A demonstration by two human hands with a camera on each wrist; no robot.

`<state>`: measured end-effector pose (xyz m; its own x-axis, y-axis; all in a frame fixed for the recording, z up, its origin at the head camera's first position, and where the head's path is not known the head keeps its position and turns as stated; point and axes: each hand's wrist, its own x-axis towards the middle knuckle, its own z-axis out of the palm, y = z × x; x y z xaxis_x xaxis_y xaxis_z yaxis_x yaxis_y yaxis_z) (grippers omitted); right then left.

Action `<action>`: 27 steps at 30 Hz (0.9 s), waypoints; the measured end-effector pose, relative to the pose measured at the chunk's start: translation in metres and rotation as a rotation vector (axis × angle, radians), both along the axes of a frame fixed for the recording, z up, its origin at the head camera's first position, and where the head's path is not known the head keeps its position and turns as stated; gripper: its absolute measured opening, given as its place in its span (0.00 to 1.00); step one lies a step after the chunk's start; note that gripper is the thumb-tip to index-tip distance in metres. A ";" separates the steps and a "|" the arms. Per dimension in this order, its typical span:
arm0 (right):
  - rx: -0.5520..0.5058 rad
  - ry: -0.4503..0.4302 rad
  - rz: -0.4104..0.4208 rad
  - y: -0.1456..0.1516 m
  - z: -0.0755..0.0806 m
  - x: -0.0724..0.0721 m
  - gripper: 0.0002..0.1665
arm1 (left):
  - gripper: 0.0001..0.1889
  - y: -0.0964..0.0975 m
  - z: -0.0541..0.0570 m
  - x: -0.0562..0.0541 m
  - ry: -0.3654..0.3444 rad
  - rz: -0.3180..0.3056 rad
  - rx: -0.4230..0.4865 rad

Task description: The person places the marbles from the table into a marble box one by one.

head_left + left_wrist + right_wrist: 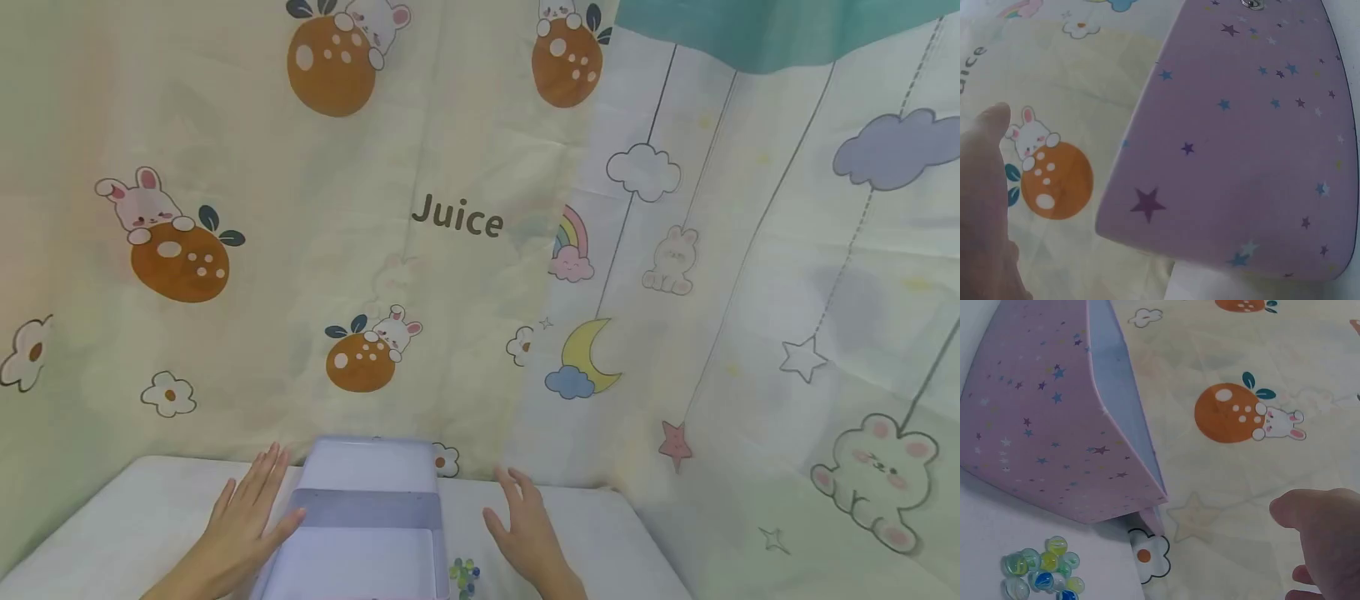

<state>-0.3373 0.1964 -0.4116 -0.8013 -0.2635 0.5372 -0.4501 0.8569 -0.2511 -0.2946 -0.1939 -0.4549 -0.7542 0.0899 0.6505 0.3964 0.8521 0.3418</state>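
Observation:
An open lavender box (367,510) stands on the white table, its lid (372,463) tipped back at the far side. Star prints cover the box's outer side, large in both wrist views. My left hand (243,518) is held beside the box's left side with fingers extended and thumb spread toward the box. To the right of the box, a small cluster of glass marbles (1049,561) lies on the table, with blue, yellow and green swirls. My right hand (527,532) hovers to the right of the marbles, fingers loosely bent, holding nothing.
The white tabletop (603,533) extends on both sides of the box. Behind it hangs a printed curtain (255,350) with rabbits, oranges and flowers. More printed cloth (735,517) with bears and stars closes off the right side. A metal clasp (1252,4) sits on the box's side.

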 end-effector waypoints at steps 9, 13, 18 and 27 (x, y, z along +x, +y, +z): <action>-0.093 -0.152 0.037 0.000 -0.022 -0.017 0.27 | 0.47 -0.008 -0.023 -0.007 -0.121 -0.073 0.089; -0.131 -0.181 0.047 0.004 -0.022 -0.023 0.21 | 0.46 -0.013 -0.023 -0.012 -0.218 -0.182 0.190; -0.190 -0.239 0.070 0.007 -0.023 -0.026 0.17 | 0.47 -0.019 -0.026 -0.013 -0.294 -0.279 0.277; -0.187 -0.341 0.093 0.001 -0.046 -0.033 0.14 | 0.48 -0.022 -0.056 -0.021 -0.244 -0.491 0.224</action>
